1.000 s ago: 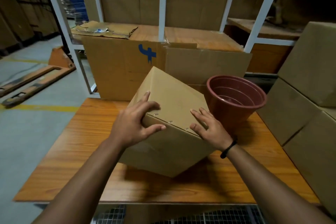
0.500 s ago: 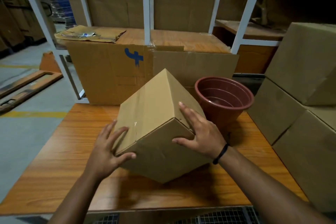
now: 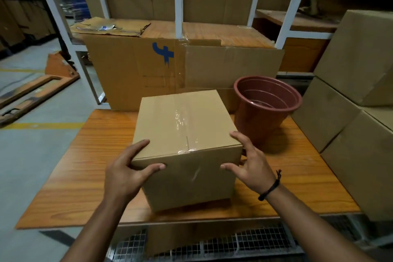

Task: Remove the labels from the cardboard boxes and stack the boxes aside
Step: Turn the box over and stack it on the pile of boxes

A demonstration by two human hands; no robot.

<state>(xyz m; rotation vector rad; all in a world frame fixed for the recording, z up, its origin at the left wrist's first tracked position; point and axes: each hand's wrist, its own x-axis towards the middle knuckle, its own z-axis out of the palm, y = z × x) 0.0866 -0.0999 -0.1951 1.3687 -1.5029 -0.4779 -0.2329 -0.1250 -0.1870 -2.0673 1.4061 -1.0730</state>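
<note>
A plain brown cardboard box [image 3: 182, 121] stands flat on the wooden table [image 3: 74, 187], with clear tape along the seam of its top face. My left hand [image 3: 125, 172] grips its near left corner, thumb on the front face and fingers on the top edge. At the near right corner my right hand [image 3: 253, 164] holds the box, thumb on the front face and fingers against the right side. The faces in view carry no label.
A reddish-brown plastic pot [image 3: 265, 117] stands just right of the box. Large flattened cardboard [image 3: 138, 74] leans on the white rack [image 3: 178, 6] behind the table. Stacked boxes [image 3: 350, 130] crowd the right side. An orange pallet jack [image 3: 32, 93] lies on the floor at left.
The box was tilted on an edge and has been turned down flat, taped face up. Both hands shifted from its upper faces to the near corners.
</note>
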